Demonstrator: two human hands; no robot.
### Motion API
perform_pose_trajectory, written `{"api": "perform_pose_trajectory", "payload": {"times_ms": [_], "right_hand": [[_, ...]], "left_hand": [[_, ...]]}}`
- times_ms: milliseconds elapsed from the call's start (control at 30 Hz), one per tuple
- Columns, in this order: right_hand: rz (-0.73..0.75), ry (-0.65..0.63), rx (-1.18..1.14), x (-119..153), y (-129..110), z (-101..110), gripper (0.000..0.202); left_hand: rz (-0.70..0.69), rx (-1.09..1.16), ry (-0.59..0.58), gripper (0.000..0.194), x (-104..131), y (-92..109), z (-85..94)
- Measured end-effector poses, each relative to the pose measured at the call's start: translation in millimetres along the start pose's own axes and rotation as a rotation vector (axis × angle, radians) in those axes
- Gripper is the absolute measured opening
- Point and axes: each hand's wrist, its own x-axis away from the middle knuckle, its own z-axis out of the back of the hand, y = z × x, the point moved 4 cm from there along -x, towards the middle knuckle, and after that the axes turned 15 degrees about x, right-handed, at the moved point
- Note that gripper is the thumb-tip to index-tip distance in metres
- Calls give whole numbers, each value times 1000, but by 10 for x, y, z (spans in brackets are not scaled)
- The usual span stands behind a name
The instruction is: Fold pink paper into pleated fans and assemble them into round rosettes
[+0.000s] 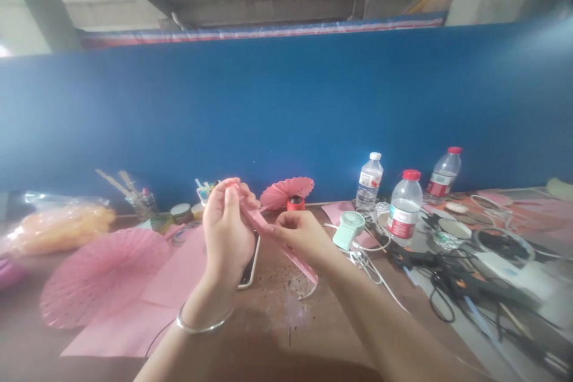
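My left hand (pixel 230 221), with a silver bangle at its wrist, is closed round the upper end of a narrow strip of folded pink paper (pixel 298 262). My right hand (pixel 302 236) pinches the same strip near its middle, and the lower end slants down to the right below it. Both hands are raised above the brown table. Partly hidden under my left forearm side lies a phone (pixel 249 271). Behind the hands, a pleated pink paper fan (pixel 286 191) stands by a small red and black container (pixel 295 203).
A large pleated pink fan (pixel 107 274) and pink sheets (pixel 120 331) lie left, near a plastic bag (pixel 67 221). On the right are several bottles (pixel 405 209), a mint handheld fan (pixel 349 230), and tangled cables with glue guns (pixel 470 286). A blue partition (pixel 268 107) stands behind.
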Motion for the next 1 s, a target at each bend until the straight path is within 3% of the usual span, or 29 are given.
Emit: {"api": "perform_pose_trajectory", "payload": {"times_ms": [333,433,567,667,800,867,1000], "right_hand": [[33,14,76,-71,125,-41,37],[54,8,121,-86,128,-42,38],[126,147,268,-103,115,-5,34],[175,214,251,-92,95,-1,29],[240,-8,167,-85,89,-105,18],[228,-64,71,-92,114,-125,24],[218,-108,-306,-128,155,-140,29]], "left_hand": [[-25,127,-12,6,16,42,-27],[72,240,-5,6,15,41,-43],[283,417,24,8,-3,-7,-30],[293,414,49,8,-4,-40,-18],[257,324,53,4,42,-82,-48],[255,256,13,8,66,-79,-68],[376,56,-216,30,113,-95,-94]]}}
